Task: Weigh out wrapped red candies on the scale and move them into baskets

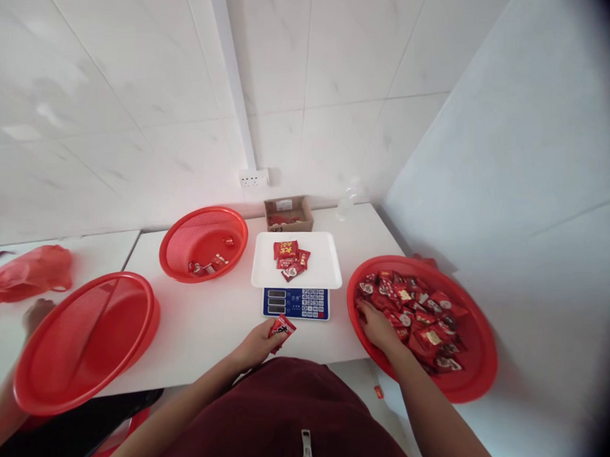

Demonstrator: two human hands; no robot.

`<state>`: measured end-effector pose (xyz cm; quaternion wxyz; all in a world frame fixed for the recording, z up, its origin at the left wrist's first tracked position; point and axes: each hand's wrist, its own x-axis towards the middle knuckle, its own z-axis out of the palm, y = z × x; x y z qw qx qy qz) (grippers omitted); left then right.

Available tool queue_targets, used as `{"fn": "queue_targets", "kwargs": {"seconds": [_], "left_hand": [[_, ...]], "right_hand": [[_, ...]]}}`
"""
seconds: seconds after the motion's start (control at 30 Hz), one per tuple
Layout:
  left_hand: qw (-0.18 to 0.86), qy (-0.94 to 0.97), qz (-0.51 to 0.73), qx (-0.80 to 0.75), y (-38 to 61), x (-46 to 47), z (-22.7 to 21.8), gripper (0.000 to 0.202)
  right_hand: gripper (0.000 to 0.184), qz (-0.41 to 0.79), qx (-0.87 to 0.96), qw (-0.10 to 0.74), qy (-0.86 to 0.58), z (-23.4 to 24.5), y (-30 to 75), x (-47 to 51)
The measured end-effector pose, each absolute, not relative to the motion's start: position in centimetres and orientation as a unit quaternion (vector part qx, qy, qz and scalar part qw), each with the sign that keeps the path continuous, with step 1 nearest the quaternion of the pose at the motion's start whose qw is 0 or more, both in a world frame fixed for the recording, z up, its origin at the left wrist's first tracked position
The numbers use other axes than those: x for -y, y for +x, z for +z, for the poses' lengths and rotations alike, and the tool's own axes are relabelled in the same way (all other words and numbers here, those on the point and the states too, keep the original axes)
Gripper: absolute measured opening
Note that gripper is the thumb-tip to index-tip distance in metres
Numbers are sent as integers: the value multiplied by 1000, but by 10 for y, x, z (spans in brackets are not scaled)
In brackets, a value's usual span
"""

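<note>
My left hand (255,345) is closed on a red snack packet (283,333) with dark and white lettering, just in front of the scale. My right hand (377,326) reaches into the left side of a red basin (485,368) holding many red packets (434,336). Its fingers are bent among the packets, and what they grip is hidden. Between my hands stands a digital scale (296,303) with a blue keypad. Several red packets (290,258) lie in a loose pile on its white tray (324,266).
A red mesh basket (170,250) with a few small packets stands left of the scale. Behind it is a cardboard box (305,222). Farther left are a red basin (88,347), a red plastic bag (30,272) and another person's hand (38,312). A wall rises close on the right.
</note>
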<state>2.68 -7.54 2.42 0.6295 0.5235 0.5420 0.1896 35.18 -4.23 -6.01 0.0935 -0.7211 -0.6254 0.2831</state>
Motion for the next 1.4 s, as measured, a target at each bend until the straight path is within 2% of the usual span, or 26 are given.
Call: {"fn": "queue_targets", "kwargs": {"seconds": [0.2,0.37,0.6,0.73,0.93,1.23,1.4], "left_hand": [[614,505,196,-574,35,77,25,32],[609,484,211,-592,42,78,29,34],[615,468,223,-594,52,76,31,38],[617,472,220,-591,55,74,30,37],[616,456,243,-595,51,75,29,38],[609,428,264,-614,27,86,27,35],[610,411,271,-621,15,91,29,35]], "right_hand": [[31,334,589,115,-727,-76,361,33],[15,373,504,218,-748,-72,380,23],[28,487,338,398,-700,-51,396,15],[34,535,272,450,-661,-39,393,14],[35,583,250,466,-617,-21,377,6],[28,574,356,395,-623,-10,299,-28],[45,557,411,371,-619,-22,266,-48]]}}
